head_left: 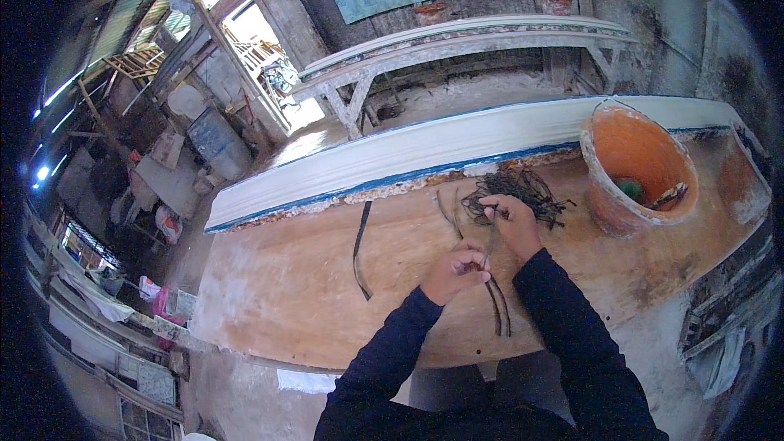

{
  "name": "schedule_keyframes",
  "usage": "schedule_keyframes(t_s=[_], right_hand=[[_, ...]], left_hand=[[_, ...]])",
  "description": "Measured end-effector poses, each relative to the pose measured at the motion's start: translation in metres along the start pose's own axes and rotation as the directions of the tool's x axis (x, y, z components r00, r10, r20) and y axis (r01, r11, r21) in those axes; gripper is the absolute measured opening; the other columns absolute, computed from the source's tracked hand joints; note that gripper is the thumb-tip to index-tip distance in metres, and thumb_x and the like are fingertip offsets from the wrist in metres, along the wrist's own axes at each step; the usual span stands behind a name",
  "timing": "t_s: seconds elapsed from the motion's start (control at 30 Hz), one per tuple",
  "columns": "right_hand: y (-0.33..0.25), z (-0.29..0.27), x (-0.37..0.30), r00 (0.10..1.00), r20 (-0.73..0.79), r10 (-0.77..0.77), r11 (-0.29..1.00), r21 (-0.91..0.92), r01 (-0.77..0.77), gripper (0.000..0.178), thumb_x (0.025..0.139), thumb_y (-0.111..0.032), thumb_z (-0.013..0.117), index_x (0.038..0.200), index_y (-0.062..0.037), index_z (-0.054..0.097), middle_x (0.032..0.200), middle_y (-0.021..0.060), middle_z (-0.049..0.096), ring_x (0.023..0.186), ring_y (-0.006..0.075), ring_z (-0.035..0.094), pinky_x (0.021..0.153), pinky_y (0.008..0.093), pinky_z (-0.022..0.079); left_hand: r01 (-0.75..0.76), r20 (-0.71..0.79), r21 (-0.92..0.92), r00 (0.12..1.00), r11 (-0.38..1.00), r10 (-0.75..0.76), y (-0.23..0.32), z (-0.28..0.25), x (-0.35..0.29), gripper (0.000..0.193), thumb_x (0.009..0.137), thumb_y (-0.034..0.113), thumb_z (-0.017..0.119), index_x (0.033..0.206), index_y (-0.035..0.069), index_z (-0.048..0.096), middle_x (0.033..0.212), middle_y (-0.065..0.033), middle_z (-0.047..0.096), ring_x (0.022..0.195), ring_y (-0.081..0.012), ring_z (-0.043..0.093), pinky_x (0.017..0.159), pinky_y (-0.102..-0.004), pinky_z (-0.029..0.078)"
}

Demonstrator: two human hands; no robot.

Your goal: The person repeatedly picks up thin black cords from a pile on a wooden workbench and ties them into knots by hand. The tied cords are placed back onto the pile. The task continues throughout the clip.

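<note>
I had both forearms angled up from below, dark sleeves (572, 310) reaching to my wrists, the two arms converging over the wooden surface (278, 294). My left hand (454, 273) sat lower and nearer to me, its forearm leaning up and to the right, with the thumb and fingers curled together at the strip. My right hand (514, 227) was higher and a little farther right, its forearm slanting up and to the left, and its fingers pointed leftward. Both sets of fingers were narrow, pinched on a thin dark strip (496, 310): the right held it above, the left gripped it below, and a short length ran between them. Beneath my left hand two tails of it hung down side by side toward my edge of the surface.

Just beyond my right hand lay a tangled pile of dark strips (535, 192). A lone strip (356, 251) lay by itself to the left, slightly bowed and well apart from my hands. To the right of the pile stood an orange bucket (608, 196), its rim smeared with white, a green thing (627, 189) inside. Behind all this a long white length of board (408, 155), edged in blue, stretched across the surface.
</note>
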State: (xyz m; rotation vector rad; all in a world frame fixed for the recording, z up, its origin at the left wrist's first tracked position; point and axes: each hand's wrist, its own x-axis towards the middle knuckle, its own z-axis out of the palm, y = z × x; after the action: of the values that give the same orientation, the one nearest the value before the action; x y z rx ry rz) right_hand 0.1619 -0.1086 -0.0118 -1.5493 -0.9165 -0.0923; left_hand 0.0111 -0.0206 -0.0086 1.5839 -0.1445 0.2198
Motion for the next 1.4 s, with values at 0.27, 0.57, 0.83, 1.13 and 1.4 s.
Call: schedule_keyframes(t_s=[0.27, 0.57, 0.83, 1.13, 1.4], right_hand=[[-0.013, -0.006, 0.0, 0.993, -0.056, 0.104, 0.971, -0.211, -0.113, 0.008, 0.07, -0.006, 0.061, 0.077, -0.0071, 0.061, 0.075, 0.0099, 0.053, 0.075, 0.0239, 0.054, 0.065, 0.0316, 0.044], [-0.043, -0.004, -0.009, 0.995, 0.103, -0.002, 0.994, -0.105, 0.013, 0.011, 0.067, -0.013, 0.069, 0.071, -0.0049, 0.062, 0.071, 0.0069, 0.051, 0.067, 0.0203, 0.051, 0.06, 0.03, 0.04], [-0.056, 0.003, -0.019, 0.907, 0.421, 0.011, 0.954, -0.277, 0.116, 0.026, 0.075, -0.032, 0.061, 0.07, -0.0059, 0.062, 0.07, 0.0122, 0.057, 0.072, 0.0296, 0.056, 0.06, 0.0382, 0.044], [-0.055, 0.016, -0.029, 0.837, 0.481, -0.262, 0.915, -0.151, 0.373, 0.018, 0.078, -0.021, 0.057, 0.071, -0.0043, 0.056, 0.069, 0.0113, 0.053, 0.063, 0.0303, 0.054, 0.056, 0.0386, 0.042], [-0.055, 0.016, -0.031, 0.878, 0.407, -0.252, 0.926, -0.164, 0.341, 0.014, 0.077, -0.019, 0.059, 0.072, -0.0056, 0.059, 0.071, 0.0087, 0.052, 0.066, 0.0284, 0.053, 0.059, 0.0366, 0.04]], left_hand=[[-0.065, -0.209, -0.132, 0.977, 0.989, 0.036, -0.023, -0.008, -0.001, 0.009, 0.079, 0.011, 0.06, 0.075, 0.004, 0.055, 0.084, -0.0017, 0.048, 0.083, -0.0102, 0.047, 0.075, -0.023, 0.037], [0.004, -0.717, -0.091, 0.693, 0.996, -0.068, -0.002, -0.065, -0.006, 0.017, 0.079, 0.022, 0.064, 0.082, 0.005, 0.063, 0.073, 0.0047, 0.056, 0.07, -0.0043, 0.047, 0.066, -0.0194, 0.035], [-0.018, -0.793, -0.059, 0.608, 0.998, -0.037, -0.021, -0.087, -0.008, 0.022, 0.079, 0.026, 0.064, 0.082, 0.004, 0.063, 0.07, 0.0055, 0.054, 0.063, -0.0031, 0.043, 0.058, -0.0185, 0.033], [0.031, -0.882, 0.024, 0.472, 0.999, 0.006, -0.014, -0.083, -0.008, 0.022, 0.08, 0.025, 0.064, 0.08, 0.003, 0.063, 0.073, 0.002, 0.058, 0.066, -0.0069, 0.049, 0.065, -0.0208, 0.038], [0.048, -0.859, 0.19, 0.492, 0.981, 0.142, -0.003, -0.079, -0.009, 0.023, 0.08, 0.026, 0.063, 0.081, 0.002, 0.063, 0.077, 0.0, 0.059, 0.071, -0.0078, 0.051, 0.067, -0.0216, 0.039]])
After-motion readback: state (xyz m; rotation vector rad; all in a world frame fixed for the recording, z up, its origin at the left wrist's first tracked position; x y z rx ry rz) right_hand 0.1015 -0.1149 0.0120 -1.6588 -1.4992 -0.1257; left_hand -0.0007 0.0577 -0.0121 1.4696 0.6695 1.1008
